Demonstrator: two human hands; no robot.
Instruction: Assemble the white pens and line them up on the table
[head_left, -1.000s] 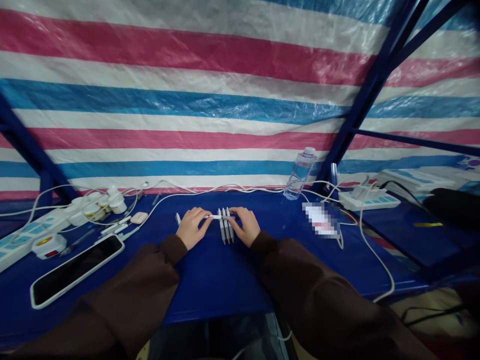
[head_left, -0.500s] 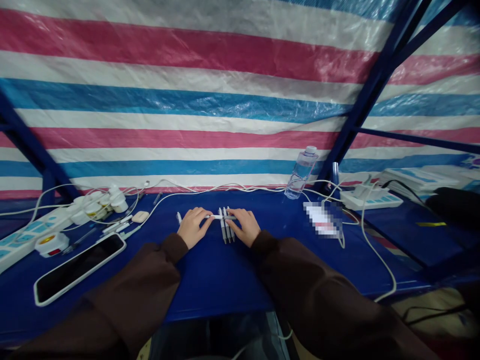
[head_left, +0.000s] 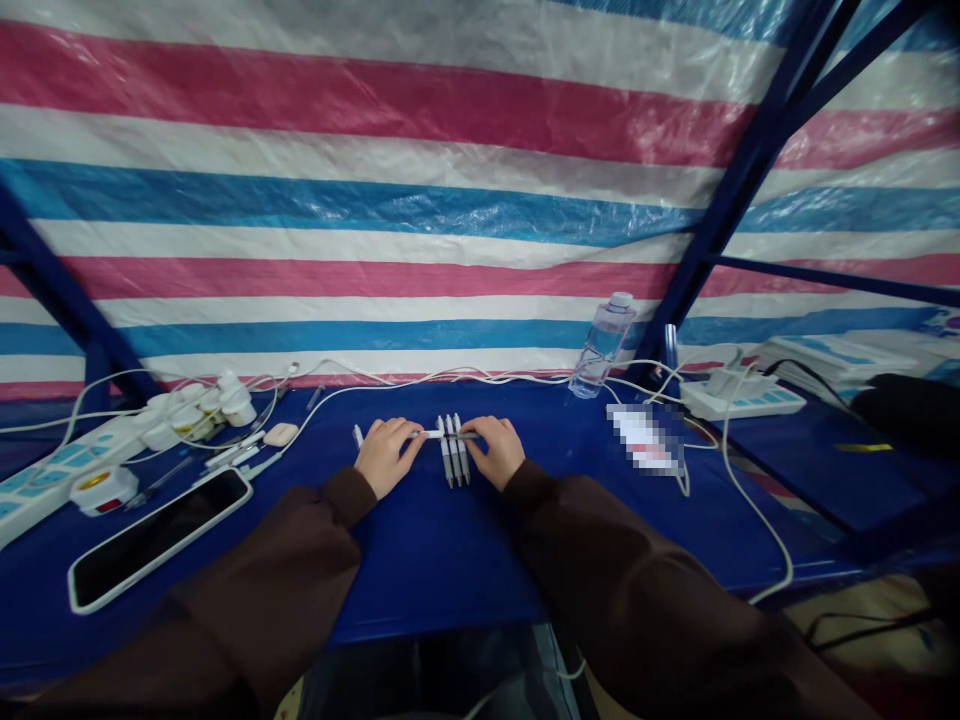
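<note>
Between my two hands a white pen with a grey grip (head_left: 431, 434) lies crosswise over a row of three similar pens (head_left: 454, 462). My left hand (head_left: 386, 452) pinches its white end between thumb and fingers. At the other end, the thumb and fingers of my right hand (head_left: 491, 450) close on the grey part. The three pens lie side by side on the blue tabletop (head_left: 442, 560), their grey tips toward me. Another white pen (head_left: 358, 435) shows in part just left of my left hand, which hides the rest of it.
On the left lie a phone (head_left: 157, 540), a power strip (head_left: 67, 470) with several plugs, loose pens and an earbud case (head_left: 280, 434). A clear bottle (head_left: 602, 345), a blurred-out white item (head_left: 645, 438) and another power strip (head_left: 750, 398) stand to the right. Cables run along the back.
My right hand has shifted slightly right along the crosswise pen, its fingers now nearer the grey end. My left hand stays almost where it was, and the three pens have not moved.
</note>
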